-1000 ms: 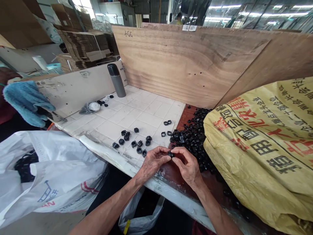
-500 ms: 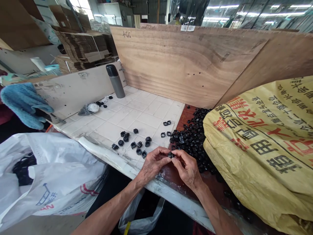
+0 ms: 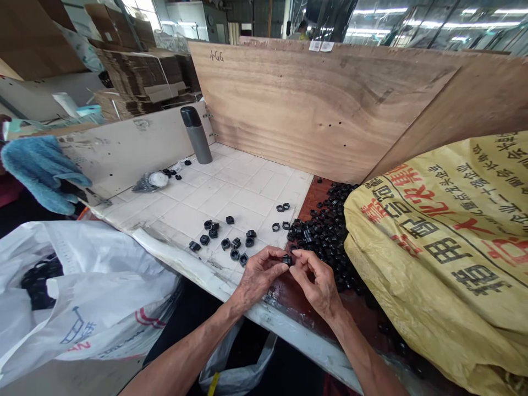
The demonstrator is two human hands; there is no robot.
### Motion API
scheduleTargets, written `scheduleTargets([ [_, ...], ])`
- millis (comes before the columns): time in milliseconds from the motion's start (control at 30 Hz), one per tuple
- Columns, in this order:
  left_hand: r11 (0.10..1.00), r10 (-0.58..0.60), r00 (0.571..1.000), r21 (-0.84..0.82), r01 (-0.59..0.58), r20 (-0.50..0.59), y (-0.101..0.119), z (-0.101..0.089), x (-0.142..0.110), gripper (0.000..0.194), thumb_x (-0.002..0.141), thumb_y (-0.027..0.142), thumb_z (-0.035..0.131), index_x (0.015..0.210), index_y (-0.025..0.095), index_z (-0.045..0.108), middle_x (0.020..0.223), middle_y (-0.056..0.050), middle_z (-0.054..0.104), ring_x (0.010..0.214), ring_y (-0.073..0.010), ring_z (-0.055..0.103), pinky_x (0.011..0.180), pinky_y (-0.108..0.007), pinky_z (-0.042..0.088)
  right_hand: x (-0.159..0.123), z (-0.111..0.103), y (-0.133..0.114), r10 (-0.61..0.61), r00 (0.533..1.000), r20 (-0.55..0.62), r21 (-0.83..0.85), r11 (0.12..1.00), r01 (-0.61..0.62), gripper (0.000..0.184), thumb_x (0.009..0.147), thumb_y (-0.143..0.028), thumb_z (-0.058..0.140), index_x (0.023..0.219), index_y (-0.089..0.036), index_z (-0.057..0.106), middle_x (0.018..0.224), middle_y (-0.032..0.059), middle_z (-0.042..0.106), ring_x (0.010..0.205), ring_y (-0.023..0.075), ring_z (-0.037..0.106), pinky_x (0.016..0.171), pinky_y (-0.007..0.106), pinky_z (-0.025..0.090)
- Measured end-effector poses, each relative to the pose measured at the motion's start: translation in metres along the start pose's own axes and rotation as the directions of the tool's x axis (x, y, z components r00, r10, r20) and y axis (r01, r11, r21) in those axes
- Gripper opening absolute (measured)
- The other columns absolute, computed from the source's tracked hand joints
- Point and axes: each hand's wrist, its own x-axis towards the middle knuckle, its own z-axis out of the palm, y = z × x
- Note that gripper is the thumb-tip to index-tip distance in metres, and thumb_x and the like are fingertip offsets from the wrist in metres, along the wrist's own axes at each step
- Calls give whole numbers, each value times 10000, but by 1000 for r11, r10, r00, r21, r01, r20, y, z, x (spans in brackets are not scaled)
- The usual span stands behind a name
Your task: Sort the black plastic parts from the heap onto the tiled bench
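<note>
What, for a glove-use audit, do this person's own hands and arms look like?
The left hand and right hand are bare, with no gloves, rings or watch showing. The left forearm and right forearm are bare too, with no sleeve or cuff in view.

White-tiled workbench (image 3: 231, 190), blk rings (image 3: 226, 234) scattered on tiles, blk ring heap (image 3: 325, 234) piled on red-brown board (image 3: 307, 201), grey vacuum flask (image 3: 197, 136) stood near back corner

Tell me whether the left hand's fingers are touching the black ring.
Touching: the head view shows the left hand's fingers pressed against the black ring.
</note>
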Motion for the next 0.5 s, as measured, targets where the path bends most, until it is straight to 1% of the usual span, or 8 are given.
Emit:
scheduleTargets([
  [33, 1000, -4, 1000, 0, 4, 5, 1, 0, 0, 298, 737, 266, 842, 972, 169, 687, 880, -7, 714, 771, -114, 669, 757, -231, 523, 0, 0, 0, 0, 1000, 6, -6, 1000, 0, 176, 941, -358, 584, 934, -198, 657, 742, -5, 607, 630, 139, 550, 599, 244, 432],
  [133, 1000, -21, 999, -3, 21, 30, 3, 1, -1, 288, 750, 268, 831, 982, 166, 695, 886, -12, 718, 793, -120, 673, 779, -237, 525, 1, -1, 2, -4, 1000, -15, -28, 1000, 4, 147, 931, -335, 598, 913, -203, 660, 757, 4, 619, 662, 150, 569, 636, 254, 454],
  [233, 1000, -16, 998, -10, 17, 56, 3, 0, 0, 278, 763, 275, 820, 989, 172, 696, 906, -14, 719, 818, -134, 682, 800, -256, 534, 0, 2, 3, -11, 1000, -11, 9, 1000, 11, 141, 933, -310, 581, 995, -207, 655, 859, 27, 644, 727, 164, 613, 689, 266, 485],
  [267, 1000, -14, 997, -6, 14, 71, 2, 0, 0, 275, 772, 282, 811, 997, 177, 692, 905, -14, 717, 813, -140, 685, 796, -269, 542, 0, 3, 2, 3, 1000, 1, 30, 1000, -3, 147, 935, -308, 573, 1009, -207, 651, 860, 27, 646, 715, 162, 619, 679, 266, 489],
  [333, 999, 20, 997, 41, -23, 76, 0, -1, -1, 260, 790, 290, 792, 1002, 187, 682, 919, -15, 708, 813, -152, 687, 784, -290, 555, -1, 6, 1, 76, 997, 17, 77, 994, -77, 144, 932, -319, 571, 990, -207, 641, 776, 7, 636, 632, 150, 608, 618, 256, 481],
  [400, 974, 120, 991, 184, -129, 61, -1, -2, -2, 222, 815, 281, 767, 999, 196, 678, 970, -25, 698, 872, -169, 686, 814, -307, 556, -1, 9, -1, 179, 983, 34, 147, 972, -182, 148, 918, -337, 583, 972, -205, 623, 670, -24, 608, 557, 140, 584, 565, 245, 462],
  [433, 935, 185, 980, 294, -197, 67, -1, -3, -3, 197, 835, 269, 746, 1005, 200, 677, 1000, -31, 695, 916, -176, 682, 843, -312, 549, 0, 10, -2, 227, 973, 50, 190, 954, -232, 149, 910, -342, 588, 958, -204, 615, 627, -38, 591, 532, 136, 573, 552, 241, 454],
  [500, 797, 298, 945, 510, -325, 135, 1, -7, -7, 167, 881, 237, 688, 1044, 207, 668, 1048, -43, 691, 978, -182, 671, 887, -316, 534, 0, 14, -3, 304, 947, 105, 270, 908, -321, 156, 891, -351, 598, 930, -200, 602, 589, -54, 575, 495, 128, 556, 535, 236, 446],
])
